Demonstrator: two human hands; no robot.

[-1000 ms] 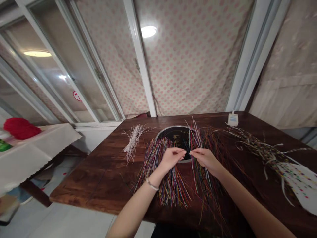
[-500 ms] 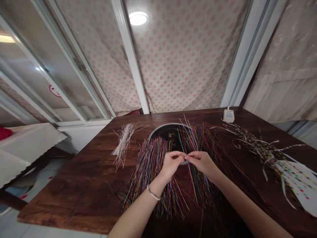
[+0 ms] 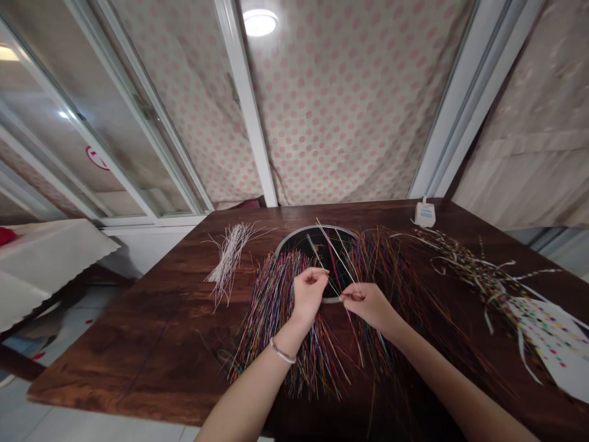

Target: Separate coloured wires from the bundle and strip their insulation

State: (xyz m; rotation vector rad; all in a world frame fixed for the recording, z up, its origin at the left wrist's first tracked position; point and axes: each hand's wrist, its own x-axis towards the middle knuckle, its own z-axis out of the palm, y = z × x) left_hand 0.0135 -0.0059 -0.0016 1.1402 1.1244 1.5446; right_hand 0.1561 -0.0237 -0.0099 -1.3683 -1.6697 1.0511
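Observation:
My left hand (image 3: pixel 310 294), with a beaded bracelet (image 3: pixel 282 351) on the wrist, pinches a thin pale strand over the round black tray (image 3: pixel 301 237). To its right, my right hand (image 3: pixel 368 304) pinches several thin strands (image 3: pixel 335 261), white, red and green, which cross above the tray and hang below the fingers. A thick bundle of multicoloured strands (image 3: pixel 271 307) lies left of and under my left hand. Another coloured bundle (image 3: pixel 384 255) spreads beyond and beneath my right hand. Where the strands meet my fingertips is too small to make out.
White strands (image 3: pixel 230 258) lie in a pile at the left on the brown wooden table (image 3: pixel 151 331). Dotted ribbons (image 3: pixel 473 264) and a white sheet with coloured dots (image 3: pixel 552 344) are at the right. A small white box (image 3: pixel 424 214) sits near the back edge.
My hands were touching at the fingertips; now they are apart. My left hand has moved left and up, my right slightly left, and the strands' upper ends lean further left.

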